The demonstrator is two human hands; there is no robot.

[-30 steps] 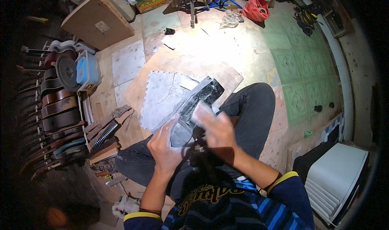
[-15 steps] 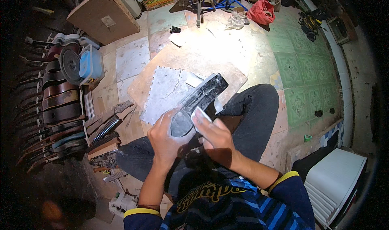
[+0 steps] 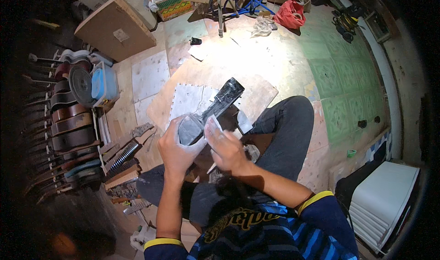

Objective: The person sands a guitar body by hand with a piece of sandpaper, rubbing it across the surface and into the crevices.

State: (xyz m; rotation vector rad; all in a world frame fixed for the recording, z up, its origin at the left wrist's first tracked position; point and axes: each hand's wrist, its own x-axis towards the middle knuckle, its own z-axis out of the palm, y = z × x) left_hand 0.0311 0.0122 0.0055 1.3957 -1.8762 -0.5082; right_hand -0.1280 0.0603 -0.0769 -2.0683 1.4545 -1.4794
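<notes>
My left hand [image 3: 178, 145] is wrapped round the wide, dust-greyed end of a dark, long piece [image 3: 221, 99] with a blocky, glossy black far end. The piece slants away from me to the upper right, above my lap. My right hand [image 3: 225, 150] pinches a pale folded sheet, apparently sandpaper [image 3: 211, 124], against the right side of the piece near my left hand. Pale dust coats my fingers. Below the piece lies a white sheet with a torn-looking edge [image 3: 185, 99] on a brown board [image 3: 160, 93]. Another pale scrap [image 3: 244, 121] lies by my right knee.
At the left, several guitar-like bodies [image 3: 68, 115] hang in a row, near a clear tub with a blue container [image 3: 98, 83]. Files and saw-like tools [image 3: 123, 157] lie by my left knee. A large box [image 3: 117, 31], red bag [image 3: 289, 15] and white cabinet [image 3: 385, 205] stand around.
Both hands and the dark piece have shifted slightly left, and the piece stands a little steeper. The sandpaper is still against its side. More of the pale scrap by my right knee shows.
</notes>
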